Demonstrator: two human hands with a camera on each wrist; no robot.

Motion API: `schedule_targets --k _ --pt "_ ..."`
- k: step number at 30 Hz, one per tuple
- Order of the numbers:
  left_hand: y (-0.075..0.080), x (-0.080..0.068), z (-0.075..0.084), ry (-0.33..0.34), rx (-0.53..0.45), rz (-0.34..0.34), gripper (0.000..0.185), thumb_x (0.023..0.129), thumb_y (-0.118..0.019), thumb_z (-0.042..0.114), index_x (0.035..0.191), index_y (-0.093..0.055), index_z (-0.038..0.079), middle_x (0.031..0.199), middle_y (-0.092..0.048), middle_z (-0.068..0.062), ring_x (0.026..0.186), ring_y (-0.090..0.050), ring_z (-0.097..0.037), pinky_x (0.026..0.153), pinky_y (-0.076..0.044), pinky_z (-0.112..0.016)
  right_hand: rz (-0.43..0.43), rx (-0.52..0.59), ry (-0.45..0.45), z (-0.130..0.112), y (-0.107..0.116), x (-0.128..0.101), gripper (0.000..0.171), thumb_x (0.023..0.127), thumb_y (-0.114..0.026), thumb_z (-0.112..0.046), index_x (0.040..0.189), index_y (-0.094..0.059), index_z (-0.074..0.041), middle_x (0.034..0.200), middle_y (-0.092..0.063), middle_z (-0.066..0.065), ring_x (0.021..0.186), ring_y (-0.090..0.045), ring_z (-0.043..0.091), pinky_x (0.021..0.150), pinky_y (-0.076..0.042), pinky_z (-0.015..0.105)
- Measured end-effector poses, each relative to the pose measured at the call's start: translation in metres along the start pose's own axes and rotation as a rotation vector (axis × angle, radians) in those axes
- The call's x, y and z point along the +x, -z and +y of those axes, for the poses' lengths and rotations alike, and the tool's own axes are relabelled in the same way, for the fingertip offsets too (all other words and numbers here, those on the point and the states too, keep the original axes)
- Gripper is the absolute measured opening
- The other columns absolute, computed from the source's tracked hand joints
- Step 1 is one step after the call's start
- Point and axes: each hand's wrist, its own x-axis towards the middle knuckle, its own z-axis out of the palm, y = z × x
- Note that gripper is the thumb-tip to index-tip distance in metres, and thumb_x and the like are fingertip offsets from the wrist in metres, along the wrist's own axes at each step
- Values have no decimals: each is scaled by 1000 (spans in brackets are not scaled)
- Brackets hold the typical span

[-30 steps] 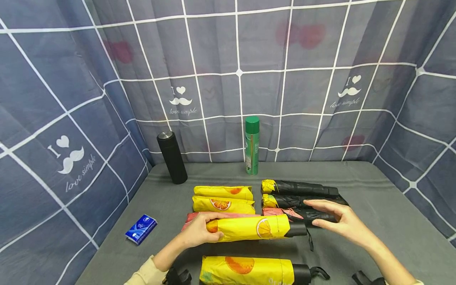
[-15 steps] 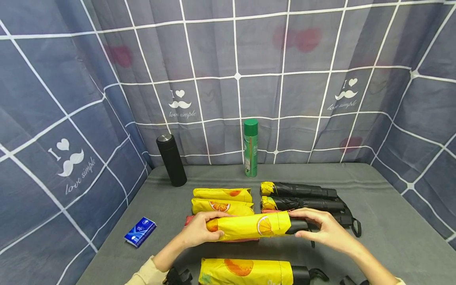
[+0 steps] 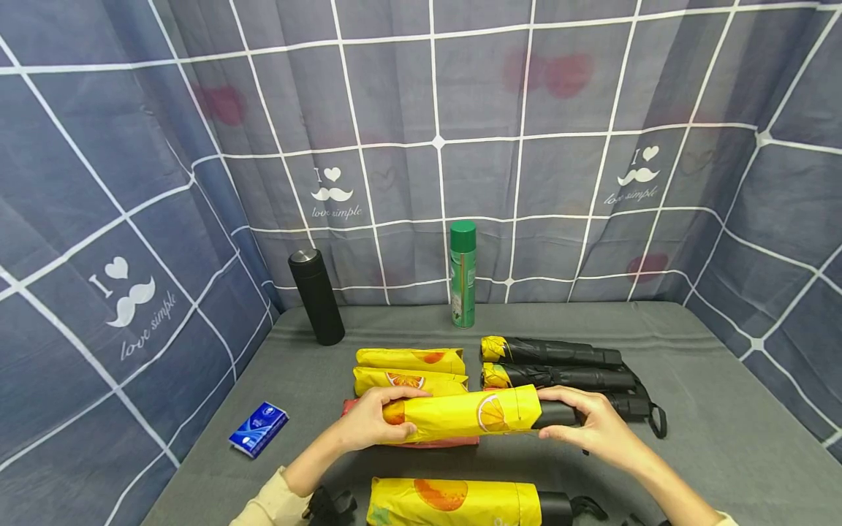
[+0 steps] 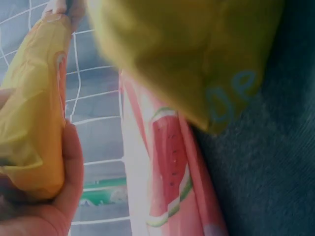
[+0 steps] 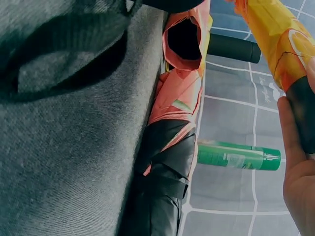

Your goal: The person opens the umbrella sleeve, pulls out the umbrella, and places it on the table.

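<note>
A folded umbrella in a yellow orange-print sleeve (image 3: 470,414) is held level in the head view, above a pink watermelon-print sleeve (image 3: 447,443). My left hand (image 3: 368,422) grips its sleeved left end, thumb in front and fingers behind. At the other end my right hand (image 3: 601,424) pinches the black handle (image 3: 554,414) that sticks out of the sleeve. In the right wrist view, thumb and fingers lie around that handle (image 5: 301,113). Closer to me lies a second sleeved yellow umbrella (image 3: 454,502), its black handle pointing right.
Behind the held umbrella lie two yellow sleeves (image 3: 411,380). Black folded umbrellas (image 3: 559,377) lie to their right, one partly hidden by my right hand. A black flask (image 3: 317,296) and green spray can (image 3: 463,274) stand at the back; a blue tissue pack (image 3: 259,429) lies left.
My right hand has come in from the right and taken hold of the umbrella's black handle. The umbrella's right end has risen slightly and shifted right; my left hand keeps its grip.
</note>
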Motion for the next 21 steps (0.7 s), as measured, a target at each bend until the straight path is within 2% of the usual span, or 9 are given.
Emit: schedule_targets --k 3,7,12,16,21 --pt "4 -1 0 -3 6 -34 45 83 -73 15 126 -61 12 122 -59 -5 87 -57 -13 70 -52 -27 -19 24 -30 11 1 -5 51 66 -82 2 113 -65 -8 106 -67 1 69 -48 4 55 -39 17" --pt "8 -1 0 -25 25 -74 46 86 -71 21 130 -59 13 125 -58 -5 93 -55 -13 73 -50 -27 -56 71 -77 17 9 -10 50 71 -80 0 117 -63 -8 110 -67 1 86 -60 7 70 -47 19" --pt "9 -1 -1 -84 19 -124 49 87 -69 19 134 -56 14 132 -54 -5 107 -52 -14 80 -48 -28 -60 51 -111 17 18 -13 49 72 -80 -3 117 -64 -12 111 -67 -1 101 -59 8 80 -45 17" --pt "10 -3 -1 -117 -35 -125 49 87 -69 15 134 -54 10 134 -52 -9 113 -50 -15 88 -47 -29 -49 70 -130 16 22 -15 48 72 -79 1 116 -63 -9 110 -66 0 104 -57 7 82 -44 16" --pt "13 -4 -1 -115 -140 -129 50 89 -67 15 137 -51 6 137 -48 -16 104 -54 -15 84 -49 -28 -20 102 -141 11 27 -16 49 71 -77 6 116 -63 -6 111 -66 -1 104 -57 5 82 -45 16"
